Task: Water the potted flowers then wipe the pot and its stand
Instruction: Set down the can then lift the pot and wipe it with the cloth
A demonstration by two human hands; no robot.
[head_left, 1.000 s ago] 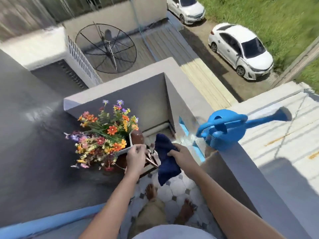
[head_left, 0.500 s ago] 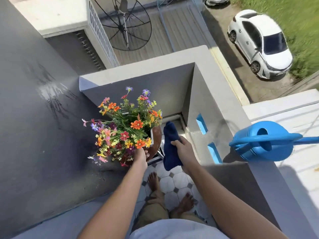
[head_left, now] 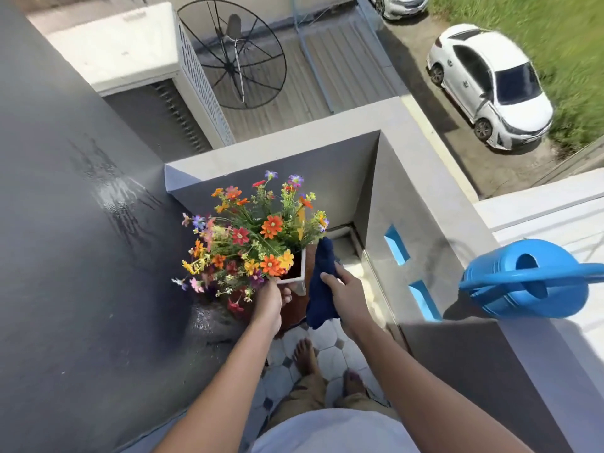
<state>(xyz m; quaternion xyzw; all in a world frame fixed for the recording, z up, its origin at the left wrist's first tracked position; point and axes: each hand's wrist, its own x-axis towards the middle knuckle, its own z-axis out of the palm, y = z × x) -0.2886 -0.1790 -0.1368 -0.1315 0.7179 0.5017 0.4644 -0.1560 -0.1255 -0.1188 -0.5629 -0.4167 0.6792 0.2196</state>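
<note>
Grey parapet wall [head_left: 421, 178] enclosed a balcony corner with hexagon-tiled floor [head_left: 330, 335]. Strong sunlight. Below: satellite dish [head_left: 235, 57], corrugated roof [head_left: 343, 70], white car [head_left: 490, 83], grass [head_left: 555, 37].

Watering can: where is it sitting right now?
In the head view the blue watering can stands at the right, on top of the grey balcony wall, apart from both hands and the flowers.

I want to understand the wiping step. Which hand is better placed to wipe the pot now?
Right hand: it already holds the dark blue cloth beside the white pot, while the left hand steadies the rim.
</note>
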